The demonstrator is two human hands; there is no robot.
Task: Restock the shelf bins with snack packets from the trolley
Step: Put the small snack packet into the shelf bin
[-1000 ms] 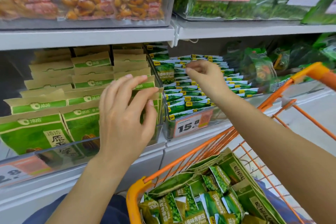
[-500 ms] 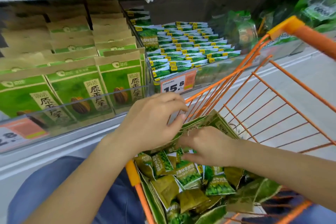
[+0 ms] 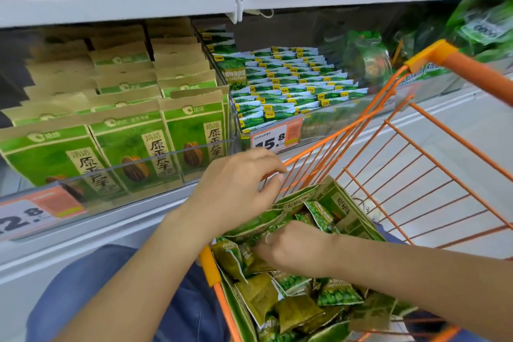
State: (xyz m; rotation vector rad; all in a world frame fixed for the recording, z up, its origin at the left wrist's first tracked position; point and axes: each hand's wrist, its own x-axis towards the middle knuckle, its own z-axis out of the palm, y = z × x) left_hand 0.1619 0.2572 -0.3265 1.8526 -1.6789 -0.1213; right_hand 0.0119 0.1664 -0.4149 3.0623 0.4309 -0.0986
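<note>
The orange wire trolley (image 3: 394, 175) stands against the shelf, holding several small green pea packets (image 3: 337, 293) and larger green bags (image 3: 340, 204). My right hand (image 3: 294, 248) is down among the packets with its fingers curled into the pile; what they hold is hidden. My left hand (image 3: 238, 189) hovers over the trolley's near corner, fingers loosely bent, fingertips close to the top edge of a large bag. On the shelf, a clear bin (image 3: 327, 130) holds rows of the same small green packets (image 3: 291, 86).
A clear bin of large green sunflower-seed bags (image 3: 133, 153) sits left of the pea bin. Price tags (image 3: 274, 137) hang on the bin fronts. A higher shelf (image 3: 116, 8) carries other snack bins. Pale floor shows through the trolley wires on the right.
Both hands came down from the shelf bins into the trolley a second ago. Since half a second ago they have stayed over the packets, the right hand digging slightly deeper.
</note>
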